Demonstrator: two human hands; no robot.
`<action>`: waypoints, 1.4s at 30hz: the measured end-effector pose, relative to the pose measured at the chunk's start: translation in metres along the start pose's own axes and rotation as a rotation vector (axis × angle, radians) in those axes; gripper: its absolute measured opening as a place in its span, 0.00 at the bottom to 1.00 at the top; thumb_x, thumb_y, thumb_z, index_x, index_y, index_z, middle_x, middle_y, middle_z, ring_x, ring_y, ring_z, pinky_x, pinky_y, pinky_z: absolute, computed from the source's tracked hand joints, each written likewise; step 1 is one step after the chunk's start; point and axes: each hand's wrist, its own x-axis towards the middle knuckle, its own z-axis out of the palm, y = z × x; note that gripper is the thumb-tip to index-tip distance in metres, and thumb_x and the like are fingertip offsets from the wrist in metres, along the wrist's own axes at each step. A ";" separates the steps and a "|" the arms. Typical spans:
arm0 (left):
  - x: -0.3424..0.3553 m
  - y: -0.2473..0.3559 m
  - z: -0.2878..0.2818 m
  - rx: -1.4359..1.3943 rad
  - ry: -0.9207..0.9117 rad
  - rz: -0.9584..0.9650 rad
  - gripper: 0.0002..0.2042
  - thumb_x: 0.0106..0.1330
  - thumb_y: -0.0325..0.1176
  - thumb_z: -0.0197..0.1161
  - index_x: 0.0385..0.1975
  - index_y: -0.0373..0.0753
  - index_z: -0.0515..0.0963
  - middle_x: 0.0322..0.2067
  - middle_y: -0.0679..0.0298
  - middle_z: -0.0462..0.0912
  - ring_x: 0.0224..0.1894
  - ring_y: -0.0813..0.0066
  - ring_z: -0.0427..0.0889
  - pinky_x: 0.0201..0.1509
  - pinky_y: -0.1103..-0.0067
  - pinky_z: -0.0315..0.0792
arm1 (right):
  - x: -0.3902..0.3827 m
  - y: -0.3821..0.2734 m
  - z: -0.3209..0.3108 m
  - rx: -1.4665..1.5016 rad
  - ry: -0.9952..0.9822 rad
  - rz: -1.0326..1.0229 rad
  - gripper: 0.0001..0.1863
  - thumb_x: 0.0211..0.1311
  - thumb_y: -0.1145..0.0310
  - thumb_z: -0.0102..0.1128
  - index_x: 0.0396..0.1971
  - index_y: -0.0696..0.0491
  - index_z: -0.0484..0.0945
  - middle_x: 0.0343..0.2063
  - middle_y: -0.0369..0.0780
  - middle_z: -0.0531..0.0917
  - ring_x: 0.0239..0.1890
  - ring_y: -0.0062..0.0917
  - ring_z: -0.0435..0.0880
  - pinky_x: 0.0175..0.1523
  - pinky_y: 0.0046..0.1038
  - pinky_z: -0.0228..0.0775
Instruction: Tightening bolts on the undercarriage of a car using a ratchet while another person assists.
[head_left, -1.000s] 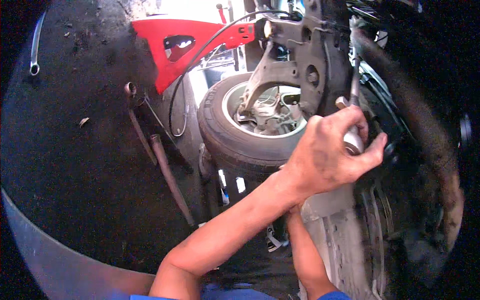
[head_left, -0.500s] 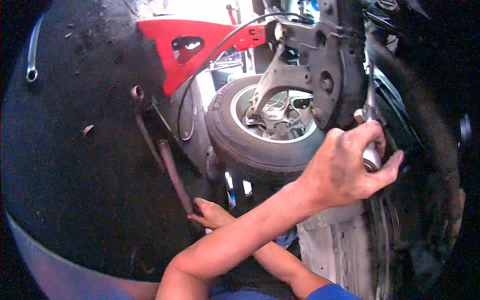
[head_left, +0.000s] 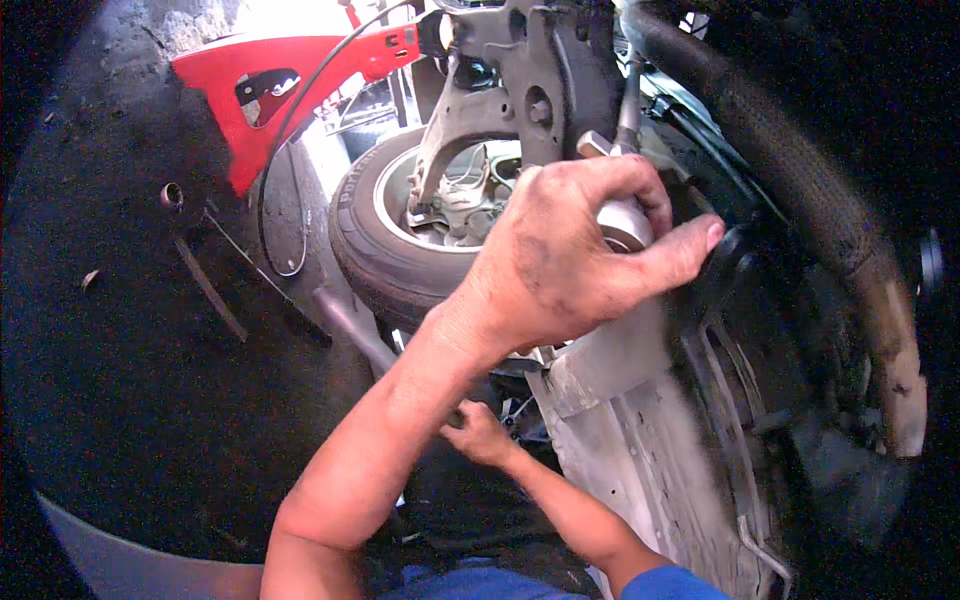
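My left arm crosses over the right one. My left hand [head_left: 575, 255] reaches to the upper right, beside the car's suspension arm [head_left: 540, 105]. Its fingers and thumb curl around a silver round metal part [head_left: 622, 222], mostly hidden by the hand. Just above the fingers, a pale metal rod [head_left: 629, 100] runs upward. Lower down, my right hand [head_left: 482, 435] is closed around the near end of a long metal bar [head_left: 350, 325]. The bar slants up to the left and passes behind my left forearm. Its gripped end is small and partly covered by the fingers.
A wheel with its tyre [head_left: 385, 265] stands beyond my left hand. A red bracket-shaped panel [head_left: 230, 100] and a looping black cable [head_left: 268, 215] are at upper left. A ring-ended tool [head_left: 172, 195] shows on the dark surface at left. A thick dark pipe [head_left: 790, 130] curves down at right.
The view has shifted to the right, so the car parts appear farther left. My right hand has swung the bar to the right. My left hand keeps its hold on the silver part.
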 end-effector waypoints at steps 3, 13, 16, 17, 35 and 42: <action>0.002 0.004 0.002 0.021 0.019 -0.006 0.19 0.60 0.44 0.74 0.22 0.33 0.80 0.20 0.56 0.81 0.22 0.71 0.82 0.29 0.75 0.75 | -0.038 0.015 -0.015 -0.040 0.111 0.055 0.25 0.63 0.56 0.68 0.51 0.59 0.78 0.37 0.48 0.86 0.36 0.30 0.87 0.43 0.34 0.77; 0.002 0.007 0.000 0.140 -0.003 0.037 0.17 0.62 0.44 0.73 0.26 0.34 0.83 0.22 0.62 0.83 0.28 0.78 0.81 0.36 0.79 0.73 | -0.108 0.097 -0.018 0.178 0.297 0.271 0.20 0.71 0.59 0.63 0.54 0.56 0.73 0.40 0.34 0.79 0.45 0.20 0.76 0.56 0.25 0.67; 0.003 0.012 0.002 0.101 0.003 0.005 0.17 0.62 0.44 0.73 0.25 0.34 0.83 0.23 0.62 0.84 0.28 0.78 0.81 0.36 0.79 0.73 | -0.129 0.133 -0.014 0.178 0.385 0.303 0.20 0.72 0.59 0.61 0.55 0.56 0.72 0.41 0.34 0.81 0.47 0.20 0.77 0.57 0.25 0.68; 0.003 0.012 0.002 0.102 0.004 0.003 0.17 0.62 0.44 0.73 0.25 0.34 0.83 0.23 0.62 0.84 0.28 0.78 0.81 0.36 0.79 0.73 | -0.134 0.139 -0.015 0.214 0.357 0.323 0.31 0.70 0.52 0.62 0.62 0.58 0.68 0.52 0.43 0.78 0.56 0.29 0.75 0.64 0.30 0.64; 0.002 0.007 -0.001 0.155 0.003 0.072 0.18 0.63 0.45 0.73 0.25 0.34 0.83 0.22 0.64 0.82 0.27 0.80 0.80 0.36 0.80 0.73 | -0.102 0.114 -0.015 0.108 0.388 0.233 0.27 0.70 0.55 0.62 0.60 0.58 0.71 0.51 0.46 0.83 0.53 0.34 0.81 0.61 0.34 0.69; 0.005 0.015 0.003 0.065 -0.035 -0.054 0.18 0.62 0.46 0.73 0.27 0.34 0.82 0.24 0.63 0.82 0.29 0.79 0.80 0.37 0.79 0.73 | -0.071 0.141 -0.010 -0.044 0.580 0.160 0.23 0.71 0.57 0.61 0.56 0.57 0.72 0.48 0.45 0.84 0.50 0.34 0.82 0.58 0.32 0.71</action>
